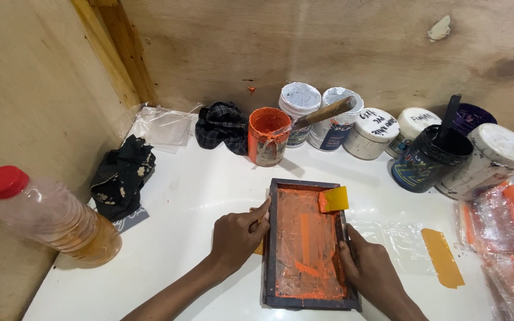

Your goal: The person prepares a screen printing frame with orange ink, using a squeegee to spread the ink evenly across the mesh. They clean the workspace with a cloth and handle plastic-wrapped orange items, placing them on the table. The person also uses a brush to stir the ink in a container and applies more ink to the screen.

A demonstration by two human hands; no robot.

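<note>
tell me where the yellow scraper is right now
In the head view the yellow scraper lies at the top right corner of the orange-inked screen frame, ahead of the right hand and nearer than the open orange paint pot.

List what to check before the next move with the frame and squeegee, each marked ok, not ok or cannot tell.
1. Frame held on both sides: ok. Left hand grips its left edge, right hand its right edge.
2. Frame flat on the table: ok, as far as the view shows.
3. Squeegee within reach: ok. It lies at the frame's top right corner; neither hand holds it.
4. Ink on the mesh: ok. Orange ink covers it, in streaks.
5. Ink jar clear of the frame: ok. It stands open behind, with a stick in it.
6. What lies under the frame: cannot tell.
</note>
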